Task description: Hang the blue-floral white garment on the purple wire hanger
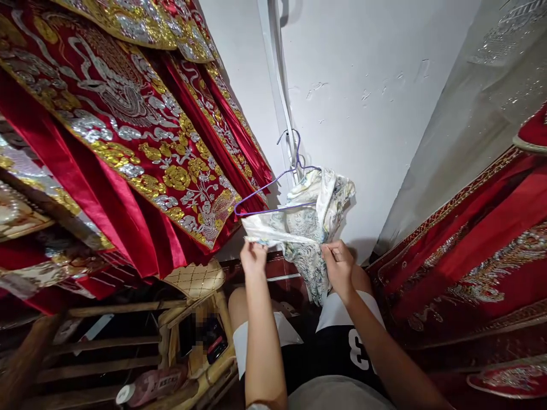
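Note:
A white garment with a blue-grey print [308, 219] hangs crumpled on a purple wire hanger [273, 188] in front of the white wall. My left hand [253, 256] pinches the garment's lower left edge. My right hand [337, 263] grips the cloth at the lower right, fingers closed on it. The hanger's hook reaches up to a white vertical strip on the wall [277, 85].
Red robes with gold and silver embroidery [128, 125] hang at the left. More red embroidered cloth [470, 267] fills the right, beside a silvery drape [470, 114]. A wooden chair [183, 330] with a quilted cushion, a phone and a bottle stands at lower left.

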Demonstrator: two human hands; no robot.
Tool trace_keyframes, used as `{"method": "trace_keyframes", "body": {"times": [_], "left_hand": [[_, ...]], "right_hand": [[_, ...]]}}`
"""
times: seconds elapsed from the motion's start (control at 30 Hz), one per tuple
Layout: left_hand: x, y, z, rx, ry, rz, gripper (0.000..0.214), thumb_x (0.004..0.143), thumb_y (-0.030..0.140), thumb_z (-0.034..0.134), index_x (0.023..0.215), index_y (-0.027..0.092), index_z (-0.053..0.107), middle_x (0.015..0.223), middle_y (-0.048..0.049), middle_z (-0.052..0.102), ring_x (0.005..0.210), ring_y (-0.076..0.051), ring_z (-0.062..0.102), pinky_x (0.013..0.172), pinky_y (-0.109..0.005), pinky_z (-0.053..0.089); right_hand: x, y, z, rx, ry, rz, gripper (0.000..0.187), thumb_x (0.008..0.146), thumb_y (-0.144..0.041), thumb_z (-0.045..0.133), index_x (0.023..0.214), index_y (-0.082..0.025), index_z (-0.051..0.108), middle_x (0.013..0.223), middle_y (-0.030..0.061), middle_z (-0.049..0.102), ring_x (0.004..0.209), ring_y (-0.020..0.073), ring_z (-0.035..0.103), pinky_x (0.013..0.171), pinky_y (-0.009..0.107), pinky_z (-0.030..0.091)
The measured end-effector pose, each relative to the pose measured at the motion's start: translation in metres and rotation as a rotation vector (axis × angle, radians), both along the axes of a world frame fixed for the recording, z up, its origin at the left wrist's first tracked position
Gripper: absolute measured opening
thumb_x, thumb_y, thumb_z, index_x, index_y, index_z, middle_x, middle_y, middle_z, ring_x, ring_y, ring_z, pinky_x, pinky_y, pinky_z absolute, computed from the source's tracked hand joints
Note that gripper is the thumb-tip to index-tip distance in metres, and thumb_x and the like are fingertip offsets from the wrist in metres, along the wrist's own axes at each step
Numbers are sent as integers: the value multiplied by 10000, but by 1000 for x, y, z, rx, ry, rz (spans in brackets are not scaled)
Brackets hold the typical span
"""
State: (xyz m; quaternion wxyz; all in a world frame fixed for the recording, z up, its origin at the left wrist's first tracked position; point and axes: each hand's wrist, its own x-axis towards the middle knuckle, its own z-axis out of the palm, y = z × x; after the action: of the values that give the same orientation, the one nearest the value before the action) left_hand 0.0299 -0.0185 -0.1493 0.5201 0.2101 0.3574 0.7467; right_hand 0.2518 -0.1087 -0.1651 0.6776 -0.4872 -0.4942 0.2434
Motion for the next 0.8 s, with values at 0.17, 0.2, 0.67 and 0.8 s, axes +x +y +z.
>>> {"method": "trace_keyframes", "body": {"times": [0.17,0.2,0.67,0.8], "left_hand": [[49,-32,-29,-243,-217,74,147,948,161,532,823,183,607,773,-9,638,758,-90,635,851,-203,497],[56,-37,-24,-173,-209,48,98,920,161,582,829,182,612,798,-7,644,775,-89,635,853,-193,494],[81,-87,61,440,1132,-292,315,1000,462,505,1160,257,683,1506,-99,486,1463,-263,378,1216,-439,284],[55,-73,30,364,1142,-712,537,1019,581,342,1366,235,561,1490,-110,521,1385,-260,479,1158,-407,380]], "right_hand": [[17,-20,-30,-119,359,-16,373,813,-483,712,681,-233,469,540,-59,402,500,117,366,512,272,307],[23,-22,-32,-147,333,39,398,804,-489,721,645,-230,465,525,-58,383,498,114,346,516,275,301],[22,12,35,-556,289,947,656,836,-772,509,1187,-243,674,1020,102,732,1057,294,672,897,432,542],[43,27,83,-557,-156,1064,434,606,-436,880,932,-193,729,868,51,744,825,238,690,765,334,551]]}}
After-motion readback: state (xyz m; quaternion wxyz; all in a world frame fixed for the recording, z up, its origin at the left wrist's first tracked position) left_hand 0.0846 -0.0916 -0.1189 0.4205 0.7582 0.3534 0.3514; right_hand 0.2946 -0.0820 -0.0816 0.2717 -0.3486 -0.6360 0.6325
